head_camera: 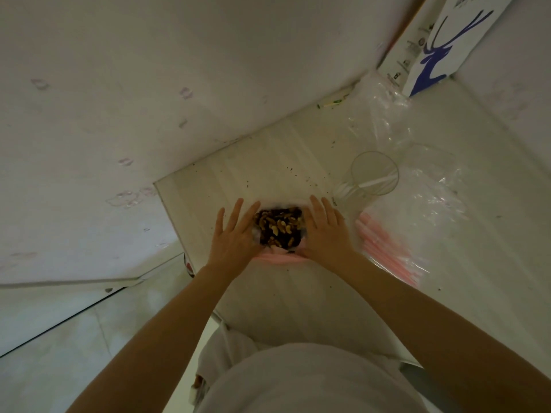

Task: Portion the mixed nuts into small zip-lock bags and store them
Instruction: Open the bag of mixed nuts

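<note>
Brown mixed nuts [278, 225] are contained in a zip-lock bag [275, 259] laid flat on the surface [268, 174]. The bag is touched on either side by the left hand [235, 232] and right hand [326, 231]; each grip is apart, fingers straight. Right of the bag, a clear cup [374, 171] and a stack of empty bags [396, 242] are noted.

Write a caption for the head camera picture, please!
Left hand and right hand flank a bag of nuts on the table, spare bags and a glass nearby.
</note>
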